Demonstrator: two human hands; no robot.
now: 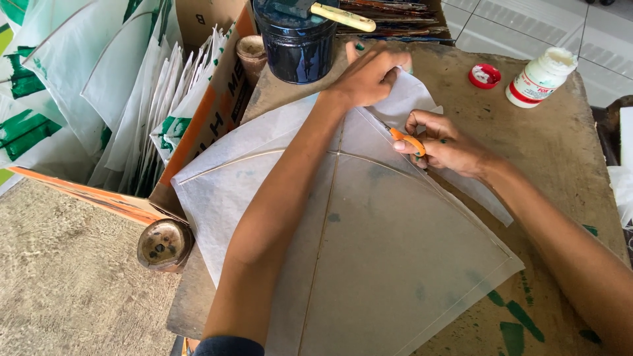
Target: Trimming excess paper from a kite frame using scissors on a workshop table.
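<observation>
Bare brown tabletop open on my right, dark blue paint bucket, white glue bottle, red round cap crowding the far edge

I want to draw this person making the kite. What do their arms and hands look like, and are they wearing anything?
Both arms are bare from elbow to fingers: no gloves, watch or rings visible. The left hand has a green paint smudge on a fingertip, and the right hand has small green spots too. A dark blue sleeve shows at the left upper arm.
</observation>
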